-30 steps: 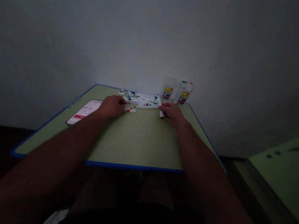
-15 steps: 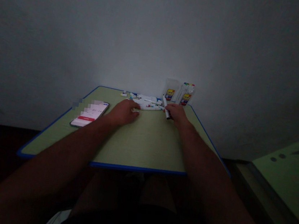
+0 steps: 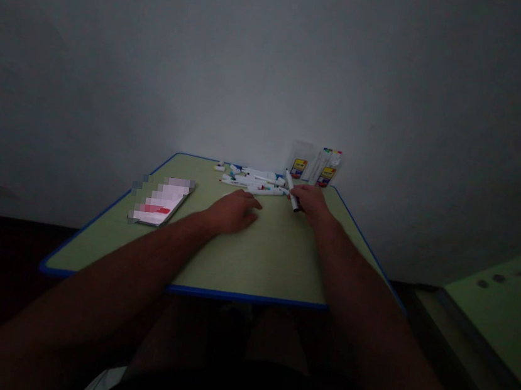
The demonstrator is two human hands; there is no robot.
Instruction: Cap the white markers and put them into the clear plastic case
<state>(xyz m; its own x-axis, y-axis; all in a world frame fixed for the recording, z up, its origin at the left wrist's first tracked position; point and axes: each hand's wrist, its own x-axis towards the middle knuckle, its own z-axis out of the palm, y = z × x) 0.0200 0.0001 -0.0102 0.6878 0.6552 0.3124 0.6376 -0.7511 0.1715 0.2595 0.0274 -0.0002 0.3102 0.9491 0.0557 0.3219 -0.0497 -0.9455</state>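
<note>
My right hand [image 3: 311,201] is closed around a white marker [image 3: 289,179], which is held at a slant with its dark end toward me. On the table just in front of the marker pile is my left hand [image 3: 237,211], thumb and fingers apart, with nothing visible in it. Beyond both hands lies a loose pile of white markers [image 3: 261,190] with coloured ends. Small white caps [image 3: 219,168] lie at the pile's left end.
The green table [image 3: 253,257] has a blue edge and stands against a grey wall. A phone [image 3: 164,202] with a lit screen lies on the left. Two clear plastic pouches stand at the back right, one seemingly empty [image 3: 300,159] and one with coloured tops [image 3: 329,165].
My left hand has drawn back from the markers, toward me and to the right. My right hand still holds the marker in nearly the same place. The view has shifted slightly.
</note>
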